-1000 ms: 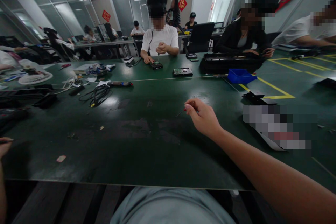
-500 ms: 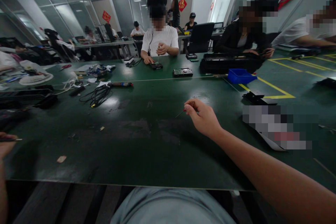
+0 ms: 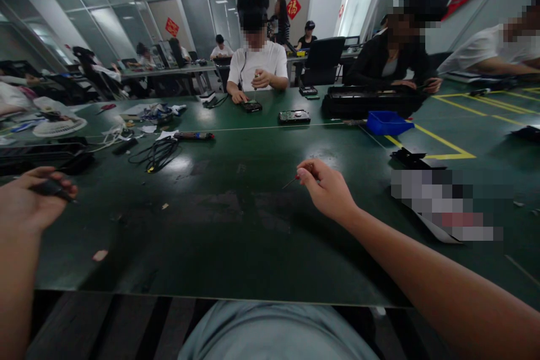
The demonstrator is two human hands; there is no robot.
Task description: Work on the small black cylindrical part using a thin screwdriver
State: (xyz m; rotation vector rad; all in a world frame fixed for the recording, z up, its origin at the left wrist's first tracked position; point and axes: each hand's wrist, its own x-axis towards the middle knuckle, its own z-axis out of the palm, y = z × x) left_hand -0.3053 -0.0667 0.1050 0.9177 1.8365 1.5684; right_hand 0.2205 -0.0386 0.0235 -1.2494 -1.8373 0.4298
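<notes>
On the right, my right hand (image 3: 324, 188) rests over the green table with its fingers closed round a small screwdriver (image 3: 291, 182). The thin metal shaft points left and a bit of red shows by the fingertips; the rest of the handle is hidden in the hand. At the left edge, my left hand (image 3: 29, 202) is turned palm up, fingers curled round a dark-handled tool (image 3: 54, 189) with a thin tip. Its exact kind is blurred. Both hands are raised a little off the tabletop and far apart.
Across the table (image 3: 202, 253), a person in white (image 3: 257, 64) works on a circuit board. A hard drive (image 3: 294, 117), a blue bin (image 3: 388, 122) and a corded tool (image 3: 194, 136) lie farther off. A blurred-out pale object (image 3: 439, 208) lies right of my arm. Paper scraps (image 3: 100, 255) lie left.
My left hand has come further into view from the left edge, moving up and right with the dark-handled tool. My right hand has stayed in place with the screwdriver.
</notes>
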